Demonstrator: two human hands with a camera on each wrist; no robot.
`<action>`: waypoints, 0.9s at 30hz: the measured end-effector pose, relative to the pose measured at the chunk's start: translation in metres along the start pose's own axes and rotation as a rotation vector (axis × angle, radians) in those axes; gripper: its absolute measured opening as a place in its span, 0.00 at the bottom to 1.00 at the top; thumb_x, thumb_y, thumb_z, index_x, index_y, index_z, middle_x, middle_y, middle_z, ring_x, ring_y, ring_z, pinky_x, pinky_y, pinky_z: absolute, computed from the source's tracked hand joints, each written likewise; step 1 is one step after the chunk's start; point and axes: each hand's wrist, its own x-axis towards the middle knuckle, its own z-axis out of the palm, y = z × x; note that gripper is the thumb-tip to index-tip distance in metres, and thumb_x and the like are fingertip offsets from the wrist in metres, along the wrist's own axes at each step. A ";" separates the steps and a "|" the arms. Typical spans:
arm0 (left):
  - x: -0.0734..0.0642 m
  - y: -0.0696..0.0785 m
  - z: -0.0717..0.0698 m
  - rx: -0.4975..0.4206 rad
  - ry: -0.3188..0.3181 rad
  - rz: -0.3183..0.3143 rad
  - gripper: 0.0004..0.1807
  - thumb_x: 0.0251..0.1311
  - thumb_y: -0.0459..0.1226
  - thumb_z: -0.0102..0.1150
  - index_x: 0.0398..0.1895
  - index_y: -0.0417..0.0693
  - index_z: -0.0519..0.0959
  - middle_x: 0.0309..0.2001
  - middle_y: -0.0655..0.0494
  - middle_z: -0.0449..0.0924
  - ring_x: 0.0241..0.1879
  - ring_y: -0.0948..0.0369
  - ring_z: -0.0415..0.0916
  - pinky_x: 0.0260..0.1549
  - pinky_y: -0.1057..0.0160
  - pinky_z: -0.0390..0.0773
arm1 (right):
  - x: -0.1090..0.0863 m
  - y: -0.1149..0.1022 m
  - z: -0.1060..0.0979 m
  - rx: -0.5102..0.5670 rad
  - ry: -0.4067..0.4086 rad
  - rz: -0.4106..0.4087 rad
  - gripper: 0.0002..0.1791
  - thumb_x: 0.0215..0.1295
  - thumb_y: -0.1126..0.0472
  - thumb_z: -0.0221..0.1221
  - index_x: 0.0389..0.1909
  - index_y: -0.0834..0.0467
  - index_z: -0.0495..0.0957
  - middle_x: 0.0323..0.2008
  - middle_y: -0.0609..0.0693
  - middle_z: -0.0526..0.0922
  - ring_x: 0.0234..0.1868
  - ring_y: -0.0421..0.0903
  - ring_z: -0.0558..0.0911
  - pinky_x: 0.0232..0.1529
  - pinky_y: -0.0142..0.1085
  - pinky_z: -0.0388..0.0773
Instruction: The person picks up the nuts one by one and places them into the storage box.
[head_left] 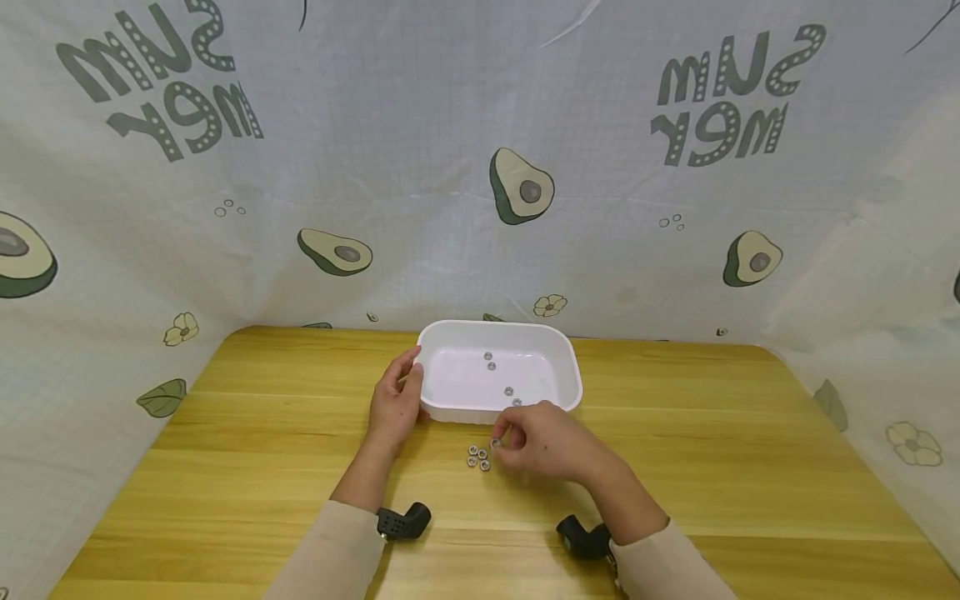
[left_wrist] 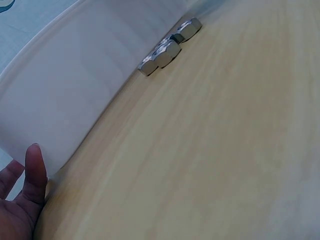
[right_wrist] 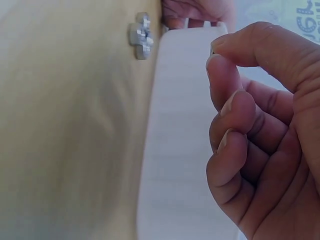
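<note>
At the far left, one beige sleeve (head_left: 330, 554) leads to the left hand (head_left: 393, 406), whose fingers are spread from the thumb and rest against the left end of one white tray (head_left: 465, 414). One black wrist device (head_left: 405, 522) sits at that wrist, nearer the viewer than the fingers. Right of the left fingers, four loose nuts (head_left: 482, 454) lie clustered on the wooden surface (head_left: 675, 467), just left of the right fingertips. Four further nuts (head_left: 508, 391) lie inside the tray, beyond the right fingers. A ninth nut (head_left: 496, 444) is pinched between thumb and index finger of the right hand (head_left: 543, 442), outside the tray's near wall; the other fingers are curled. Nearer the viewer than these is a second black device (head_left: 583, 538)
</note>
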 end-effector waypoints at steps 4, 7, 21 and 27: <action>0.000 0.000 0.000 -0.001 0.003 -0.003 0.22 0.77 0.49 0.47 0.71 0.66 0.72 0.63 0.47 0.74 0.39 0.56 0.76 0.26 0.67 0.80 | 0.002 -0.002 -0.007 -0.037 0.029 -0.032 0.05 0.60 0.60 0.69 0.35 0.52 0.83 0.20 0.37 0.77 0.21 0.34 0.73 0.27 0.28 0.73; 0.001 0.000 0.000 -0.003 0.005 -0.006 0.22 0.77 0.48 0.47 0.71 0.66 0.72 0.63 0.47 0.74 0.39 0.57 0.76 0.26 0.67 0.80 | 0.004 -0.004 -0.013 -0.060 0.044 -0.044 0.05 0.60 0.59 0.69 0.34 0.52 0.83 0.20 0.37 0.77 0.21 0.34 0.72 0.27 0.28 0.72; 0.000 0.002 0.000 -0.012 0.008 0.006 0.22 0.76 0.47 0.48 0.71 0.64 0.73 0.62 0.47 0.75 0.38 0.57 0.77 0.24 0.67 0.79 | 0.022 -0.005 -0.038 -0.037 0.082 0.061 0.05 0.63 0.56 0.69 0.35 0.51 0.83 0.20 0.43 0.78 0.23 0.40 0.73 0.28 0.32 0.73; 0.000 0.002 0.000 -0.024 0.006 0.007 0.22 0.76 0.47 0.48 0.70 0.63 0.73 0.62 0.47 0.75 0.34 0.59 0.76 0.23 0.68 0.78 | 0.034 0.005 -0.039 -0.055 0.117 0.094 0.07 0.64 0.55 0.67 0.38 0.53 0.83 0.21 0.45 0.78 0.22 0.40 0.72 0.28 0.33 0.71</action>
